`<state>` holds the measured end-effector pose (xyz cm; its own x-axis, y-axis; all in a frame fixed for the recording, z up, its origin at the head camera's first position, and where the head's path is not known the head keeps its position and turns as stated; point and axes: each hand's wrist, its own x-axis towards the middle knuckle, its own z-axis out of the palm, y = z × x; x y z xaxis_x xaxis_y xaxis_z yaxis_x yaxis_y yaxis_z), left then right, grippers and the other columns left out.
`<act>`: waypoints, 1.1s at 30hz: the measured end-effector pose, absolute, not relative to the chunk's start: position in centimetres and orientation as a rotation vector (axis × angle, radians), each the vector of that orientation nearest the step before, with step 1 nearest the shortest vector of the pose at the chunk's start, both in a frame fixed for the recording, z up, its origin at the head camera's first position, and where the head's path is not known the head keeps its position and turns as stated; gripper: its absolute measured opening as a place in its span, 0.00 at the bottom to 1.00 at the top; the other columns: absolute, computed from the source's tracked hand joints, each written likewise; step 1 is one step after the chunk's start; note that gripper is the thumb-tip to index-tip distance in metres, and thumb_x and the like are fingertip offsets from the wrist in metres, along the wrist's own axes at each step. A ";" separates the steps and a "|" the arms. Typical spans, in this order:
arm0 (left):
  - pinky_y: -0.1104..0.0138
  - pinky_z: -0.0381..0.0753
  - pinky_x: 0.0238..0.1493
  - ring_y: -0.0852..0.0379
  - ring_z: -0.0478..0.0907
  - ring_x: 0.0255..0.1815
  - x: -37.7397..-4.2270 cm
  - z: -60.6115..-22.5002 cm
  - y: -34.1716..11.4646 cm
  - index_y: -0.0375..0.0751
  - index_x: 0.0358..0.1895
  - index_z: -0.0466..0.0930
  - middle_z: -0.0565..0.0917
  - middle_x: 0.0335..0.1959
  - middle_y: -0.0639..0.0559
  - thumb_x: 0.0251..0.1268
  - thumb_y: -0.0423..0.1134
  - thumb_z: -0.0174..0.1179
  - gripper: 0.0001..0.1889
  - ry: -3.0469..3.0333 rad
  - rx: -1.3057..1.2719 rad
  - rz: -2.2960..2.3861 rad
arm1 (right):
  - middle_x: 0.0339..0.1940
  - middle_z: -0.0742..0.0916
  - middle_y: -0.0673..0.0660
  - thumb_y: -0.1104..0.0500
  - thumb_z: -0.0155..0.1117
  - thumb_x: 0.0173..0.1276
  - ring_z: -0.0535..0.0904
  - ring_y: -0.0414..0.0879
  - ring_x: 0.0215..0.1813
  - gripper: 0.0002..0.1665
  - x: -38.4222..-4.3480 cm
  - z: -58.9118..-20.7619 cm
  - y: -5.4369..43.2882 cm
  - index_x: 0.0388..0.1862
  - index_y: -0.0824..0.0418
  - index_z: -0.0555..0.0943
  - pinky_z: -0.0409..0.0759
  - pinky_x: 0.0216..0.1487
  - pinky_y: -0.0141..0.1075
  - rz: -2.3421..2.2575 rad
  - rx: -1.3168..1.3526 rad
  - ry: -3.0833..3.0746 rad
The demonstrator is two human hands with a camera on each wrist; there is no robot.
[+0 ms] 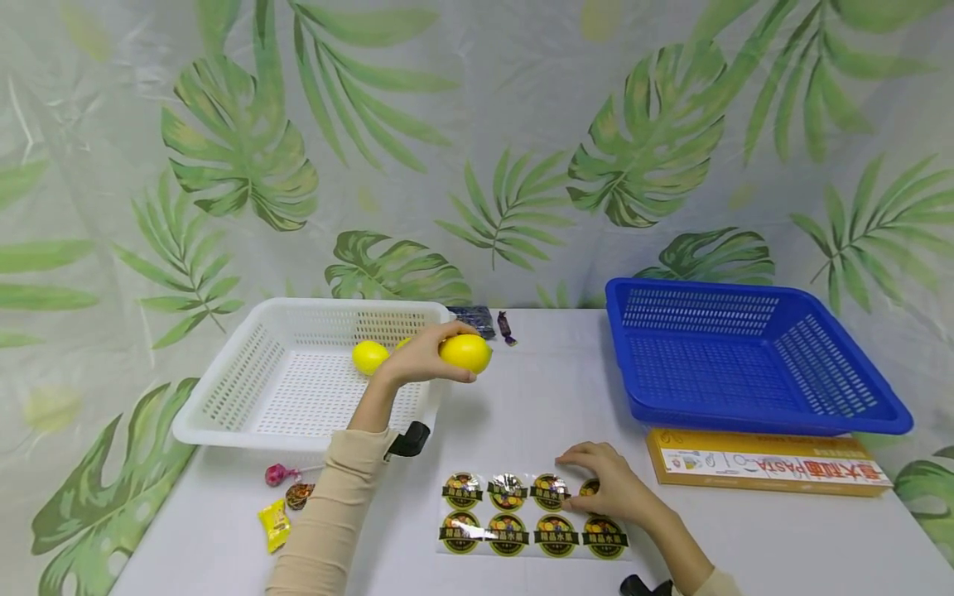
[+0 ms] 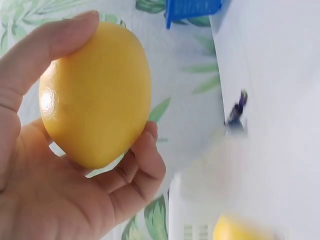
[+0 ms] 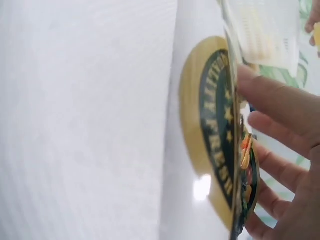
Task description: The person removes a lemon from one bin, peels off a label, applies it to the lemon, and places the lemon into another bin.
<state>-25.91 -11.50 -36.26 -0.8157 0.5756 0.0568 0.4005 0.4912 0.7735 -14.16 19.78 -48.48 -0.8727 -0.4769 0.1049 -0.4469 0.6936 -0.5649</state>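
Note:
My left hand (image 1: 421,354) grips a yellow lemon (image 1: 465,354) between thumb and fingers, raised beside the right rim of the white basket (image 1: 298,397). In the left wrist view the lemon (image 2: 97,97) fills the grasp, with the thumb along one side and fingertips on the other. Another lemon (image 1: 370,357) lies in the white basket, and one more is partly hidden behind the hand. My right hand (image 1: 613,488) is over the right end of a sheet of round stickers (image 1: 507,534), thumb and fingers apart. In the right wrist view its fingers (image 3: 277,170) are close beside a sticker (image 3: 205,115).
A blue basket (image 1: 693,368) stands at the right, behind an orange pasta box (image 1: 768,463). A pink lollipop (image 1: 276,474), a yellow candy packet (image 1: 275,525) and a dark wrapped candy (image 1: 300,496) lie left of the left forearm. Another wrapped candy (image 1: 507,328) lies at the back.

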 end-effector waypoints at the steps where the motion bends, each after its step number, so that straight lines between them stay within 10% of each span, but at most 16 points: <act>1: 0.61 0.74 0.44 0.50 0.74 0.42 -26.0 -36.3 -10.9 0.43 0.59 0.72 0.77 0.51 0.44 0.47 0.41 0.70 0.31 2.524 0.847 1.223 | 0.51 0.80 0.60 0.54 0.77 0.46 0.71 0.59 0.54 0.30 -14.1 -48.5 19.8 0.50 0.62 0.81 0.65 0.52 0.61 -0.927 -0.766 2.845; 33: 0.56 0.73 0.53 0.44 0.76 0.49 -26.2 -47.2 -0.2 0.35 0.50 0.74 0.80 0.49 0.40 0.36 0.34 0.75 0.31 2.710 0.573 1.484 | 0.53 0.78 0.57 0.51 0.76 0.48 0.67 0.59 0.57 0.24 -13.6 -49.4 19.8 0.46 0.56 0.84 0.60 0.52 0.62 -1.067 -0.685 2.798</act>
<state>-26.18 -0.24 -47.24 -0.9336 0.3137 0.1732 0.3149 0.4874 0.8144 -13.63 19.77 -49.40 -0.8982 -0.4301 0.0911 -0.3815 0.6595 -0.6478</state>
